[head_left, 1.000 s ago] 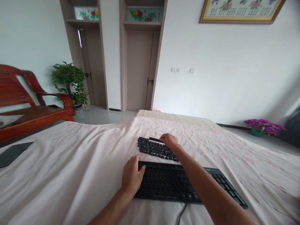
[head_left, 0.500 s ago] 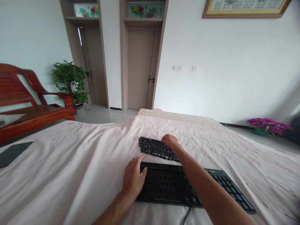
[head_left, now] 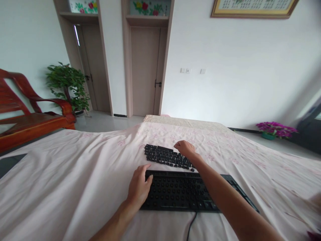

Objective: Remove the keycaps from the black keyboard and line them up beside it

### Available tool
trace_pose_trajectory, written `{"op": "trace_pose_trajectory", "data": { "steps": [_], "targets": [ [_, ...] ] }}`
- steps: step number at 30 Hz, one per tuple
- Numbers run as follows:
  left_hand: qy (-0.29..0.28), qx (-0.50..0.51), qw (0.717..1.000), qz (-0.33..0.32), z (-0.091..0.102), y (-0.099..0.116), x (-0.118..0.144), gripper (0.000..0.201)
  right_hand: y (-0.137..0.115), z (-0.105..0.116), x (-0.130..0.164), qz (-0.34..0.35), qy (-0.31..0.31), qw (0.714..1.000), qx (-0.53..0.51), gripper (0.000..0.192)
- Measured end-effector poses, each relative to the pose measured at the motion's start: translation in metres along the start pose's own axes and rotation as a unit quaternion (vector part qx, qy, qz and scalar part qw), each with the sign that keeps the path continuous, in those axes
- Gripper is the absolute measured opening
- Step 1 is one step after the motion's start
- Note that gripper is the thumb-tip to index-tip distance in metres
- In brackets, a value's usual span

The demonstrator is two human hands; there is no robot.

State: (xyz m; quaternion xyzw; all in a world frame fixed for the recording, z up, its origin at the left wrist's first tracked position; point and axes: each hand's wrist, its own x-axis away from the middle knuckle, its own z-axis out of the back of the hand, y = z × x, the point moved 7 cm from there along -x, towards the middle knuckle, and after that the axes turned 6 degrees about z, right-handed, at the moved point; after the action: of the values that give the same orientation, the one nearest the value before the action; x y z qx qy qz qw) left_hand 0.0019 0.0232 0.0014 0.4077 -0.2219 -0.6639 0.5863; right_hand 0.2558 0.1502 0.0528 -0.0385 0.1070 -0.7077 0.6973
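A black keyboard (head_left: 185, 194) lies on a pale pink flowered sheet (head_left: 75, 180), its cable (head_left: 190, 222) running toward me. Its top shows rows of round studs rather than keys. Just beyond it, a block of loose black keycaps (head_left: 163, 155) is laid out in rows. My left hand (head_left: 137, 187) rests palm down on the keyboard's left end, thumb along its far corner. My right hand (head_left: 185, 149) reaches over the keyboard and hovers on the right end of the keycap block. Its fingers curl down, and what is under the fingertips is hidden.
A red wooden bench (head_left: 32, 117) stands at the left, with a potted green plant (head_left: 66, 83) behind it. Two closed doors (head_left: 144, 70) face me. Purple flowers (head_left: 274, 129) sit on the floor at the right. A dark flat object (head_left: 7, 162) lies at the sheet's left edge.
The view has swung slightly, shifting the scene left. My right hand stays at the keycap block's right end. A thin black bar beside it one second ago no longer shows. My left hand keeps its place.
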Motion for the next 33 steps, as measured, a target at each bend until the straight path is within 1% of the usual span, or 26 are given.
{"op": "trace_pose_trajectory", "data": {
  "steps": [3,5,8,11,13,16,20,24,28,31,33],
  "targets": [
    [-0.004,0.006,1.000,-0.007,-0.002,-0.003,-0.001,0.038,0.029,0.018,0.036,-0.011,0.010,1.000,0.013,0.034],
    [-0.006,0.007,1.000,-0.009,-0.004,-0.005,-0.002,0.036,0.053,0.024,0.064,-0.027,0.010,0.999,0.036,0.035],
    [-0.007,0.004,1.000,-0.011,-0.005,-0.006,-0.002,0.035,0.086,0.025,0.101,-0.045,0.008,0.995,0.087,0.037],
    [-0.011,0.001,1.000,-0.012,-0.005,-0.006,-0.002,0.034,0.106,0.024,0.128,-0.051,0.023,0.990,0.132,0.042],
    [-0.015,0.000,1.000,-0.012,-0.006,-0.005,-0.002,0.034,0.110,0.024,0.139,-0.039,0.035,0.988,0.148,0.046],
    [-0.023,-0.004,1.000,-0.011,-0.006,-0.004,-0.003,0.034,0.111,0.023,0.147,-0.028,0.046,0.986,0.161,0.046],
    [-0.038,-0.011,0.999,-0.018,-0.007,-0.001,-0.003,0.031,0.113,0.021,0.151,-0.046,0.064,0.984,0.160,0.047],
    [-0.044,-0.014,0.998,-0.032,-0.008,0.001,-0.003,0.029,0.115,0.018,0.152,-0.053,0.061,0.985,0.150,0.047],
    [-0.044,-0.016,0.998,-0.030,-0.010,-0.002,-0.005,0.029,0.115,0.017,0.153,-0.056,0.052,0.986,0.145,0.046],
    [-0.044,-0.022,0.998,-0.042,-0.010,-0.002,-0.005,0.028,0.111,0.022,0.155,-0.059,0.058,0.987,0.140,0.045],
    [-0.048,-0.025,0.997,-0.054,-0.011,-0.001,-0.006,0.027,0.102,0.031,0.158,-0.044,0.080,0.988,0.128,0.042]
  ]
}}
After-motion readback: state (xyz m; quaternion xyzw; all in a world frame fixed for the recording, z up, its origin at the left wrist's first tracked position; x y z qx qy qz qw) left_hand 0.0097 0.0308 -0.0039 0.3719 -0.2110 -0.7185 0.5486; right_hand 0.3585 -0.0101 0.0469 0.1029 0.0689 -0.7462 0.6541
